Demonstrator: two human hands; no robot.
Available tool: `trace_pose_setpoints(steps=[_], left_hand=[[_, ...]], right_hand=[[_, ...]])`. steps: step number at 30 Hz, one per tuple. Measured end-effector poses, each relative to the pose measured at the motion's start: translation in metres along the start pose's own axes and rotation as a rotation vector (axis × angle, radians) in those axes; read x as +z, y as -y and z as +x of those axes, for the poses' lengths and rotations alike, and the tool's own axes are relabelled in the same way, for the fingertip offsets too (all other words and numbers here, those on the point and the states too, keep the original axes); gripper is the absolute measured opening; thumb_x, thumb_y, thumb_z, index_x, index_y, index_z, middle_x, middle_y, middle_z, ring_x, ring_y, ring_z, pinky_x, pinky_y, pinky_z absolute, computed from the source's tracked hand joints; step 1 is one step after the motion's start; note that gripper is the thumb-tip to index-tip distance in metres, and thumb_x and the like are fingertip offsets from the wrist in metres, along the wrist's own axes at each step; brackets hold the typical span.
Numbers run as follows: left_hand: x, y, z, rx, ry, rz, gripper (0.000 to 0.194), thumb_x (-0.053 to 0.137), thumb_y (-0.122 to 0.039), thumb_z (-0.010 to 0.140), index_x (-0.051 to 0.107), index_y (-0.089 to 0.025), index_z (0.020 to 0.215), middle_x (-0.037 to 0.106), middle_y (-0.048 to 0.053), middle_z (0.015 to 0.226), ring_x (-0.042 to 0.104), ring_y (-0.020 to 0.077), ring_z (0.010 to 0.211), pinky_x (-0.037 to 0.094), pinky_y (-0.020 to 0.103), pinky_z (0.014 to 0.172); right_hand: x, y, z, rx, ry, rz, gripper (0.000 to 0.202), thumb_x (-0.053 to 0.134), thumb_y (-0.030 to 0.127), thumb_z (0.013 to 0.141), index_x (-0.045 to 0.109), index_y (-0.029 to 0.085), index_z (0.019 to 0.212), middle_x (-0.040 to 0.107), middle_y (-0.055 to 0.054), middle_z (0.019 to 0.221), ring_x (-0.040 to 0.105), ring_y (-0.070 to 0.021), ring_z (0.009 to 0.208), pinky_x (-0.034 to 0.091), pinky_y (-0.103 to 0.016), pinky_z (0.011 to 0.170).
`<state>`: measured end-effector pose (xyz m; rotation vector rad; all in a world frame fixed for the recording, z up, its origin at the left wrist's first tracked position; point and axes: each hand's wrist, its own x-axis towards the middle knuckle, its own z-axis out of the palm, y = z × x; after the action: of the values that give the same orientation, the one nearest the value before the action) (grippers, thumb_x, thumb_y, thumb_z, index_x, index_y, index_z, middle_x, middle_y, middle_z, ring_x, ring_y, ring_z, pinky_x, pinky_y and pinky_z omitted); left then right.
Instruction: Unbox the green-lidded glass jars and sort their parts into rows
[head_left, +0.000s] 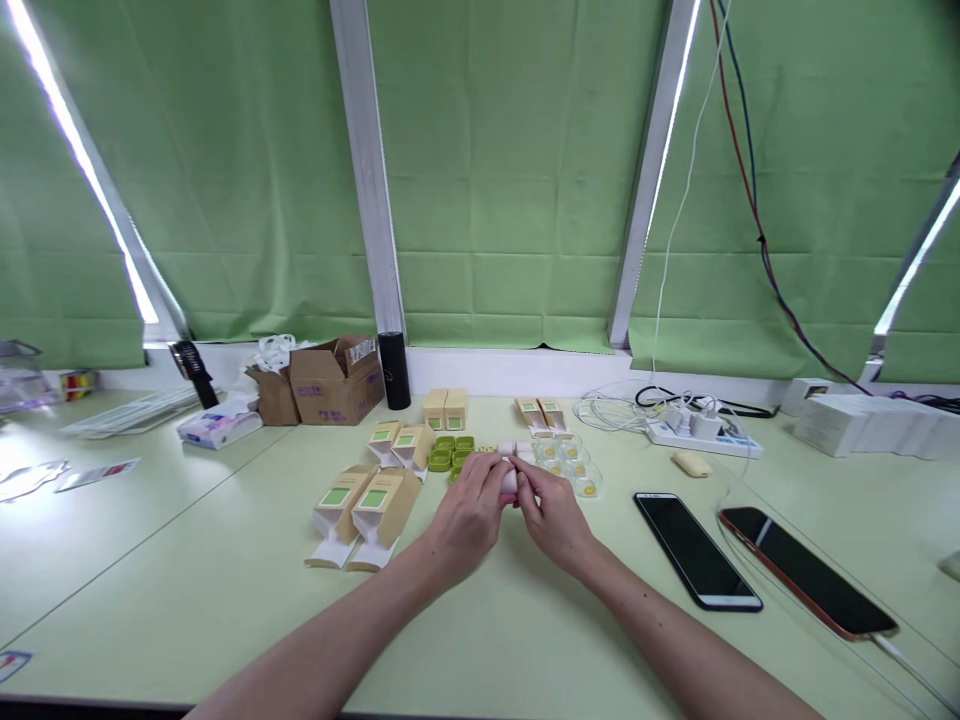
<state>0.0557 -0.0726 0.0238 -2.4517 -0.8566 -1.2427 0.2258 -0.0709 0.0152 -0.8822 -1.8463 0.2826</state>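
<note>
Above the middle of the table, my left hand point(466, 512) has its fingers closed round a small white piece point(510, 483), whose exact kind I cannot make out. My right hand point(553, 512) pinches at the same piece from the other side. Just beyond my fingers lie several white pieces point(523, 452), partly hidden by the hands. Clear plastic cups point(586, 484) with yellow spots stand to their right. On the left are small green square trays point(441, 459), partly covered by my left hand. Tan cartons with green labels and open flaps point(385, 500) lie nearer on that side.
Closed tan cartons point(445, 409) stand behind the trays. To the right lie two phones point(697, 552), a beige oval object point(691, 463) and a power strip point(705, 437) with cables. A cardboard box point(335, 385), black cylinder point(394, 370) and tissue pack point(219, 427) stand at the back left.
</note>
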Motion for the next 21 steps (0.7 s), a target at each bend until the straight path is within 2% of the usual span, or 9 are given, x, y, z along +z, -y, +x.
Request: trace_pose_setpoints(steps=[5, 9, 12, 17, 21], left_hand=[[-0.006, 0.005, -0.001, -0.034, 0.004, -0.049, 0.033, 0.049, -0.014, 0.101, 0.052, -0.018, 0.134, 0.061, 0.016, 0.120, 0.061, 0.0272, 0.111, 0.058, 0.047, 0.094], [-0.008, 0.009, -0.002, -0.056, 0.016, -0.088, 0.037, 0.050, -0.012, 0.100, 0.053, -0.019, 0.137, 0.061, 0.015, 0.122, 0.061, 0.0270, 0.113, 0.058, 0.047, 0.096], [-0.006, 0.010, -0.003, -0.074, 0.023, -0.125, 0.039, 0.051, -0.013, 0.100, 0.053, -0.020, 0.138, 0.061, 0.015, 0.122, 0.061, 0.0272, 0.115, 0.057, 0.048, 0.098], [-0.003, 0.011, -0.004, -0.127, 0.005, -0.188, 0.037, 0.051, -0.013, 0.099, 0.056, -0.020, 0.135, 0.061, 0.015, 0.124, 0.060, 0.0272, 0.119, 0.056, 0.047, 0.101], [-0.002, 0.012, -0.004, -0.162, -0.005, -0.212, 0.038, 0.051, -0.011, 0.097, 0.057, -0.020, 0.134, 0.061, 0.014, 0.123, 0.061, 0.0270, 0.118, 0.056, 0.047, 0.100]], right_hand=[[-0.008, 0.000, 0.000, -0.028, 0.033, 0.022, 0.034, 0.051, 0.027, 0.102, 0.065, 0.021, 0.133, 0.075, -0.011, 0.116, 0.072, -0.0215, 0.091, 0.060, -0.036, 0.082], [-0.012, -0.003, -0.002, -0.116, 0.077, -0.003, 0.052, 0.061, 0.018, 0.092, 0.055, 0.023, 0.144, 0.063, -0.014, 0.138, 0.066, -0.0263, 0.114, 0.060, -0.041, 0.091], [-0.011, -0.006, -0.002, -0.146, 0.078, -0.034, 0.060, 0.060, 0.011, 0.089, 0.051, 0.024, 0.146, 0.060, -0.014, 0.140, 0.059, -0.0285, 0.127, 0.055, -0.047, 0.103], [-0.008, -0.006, 0.001, -0.068, 0.042, 0.038, 0.041, 0.061, 0.014, 0.092, 0.060, 0.025, 0.131, 0.068, -0.010, 0.122, 0.064, -0.0211, 0.090, 0.059, -0.039, 0.083], [-0.008, -0.002, 0.003, -0.038, 0.030, 0.061, 0.035, 0.064, 0.017, 0.091, 0.063, 0.024, 0.126, 0.070, -0.008, 0.113, 0.062, -0.0198, 0.084, 0.057, -0.037, 0.079]])
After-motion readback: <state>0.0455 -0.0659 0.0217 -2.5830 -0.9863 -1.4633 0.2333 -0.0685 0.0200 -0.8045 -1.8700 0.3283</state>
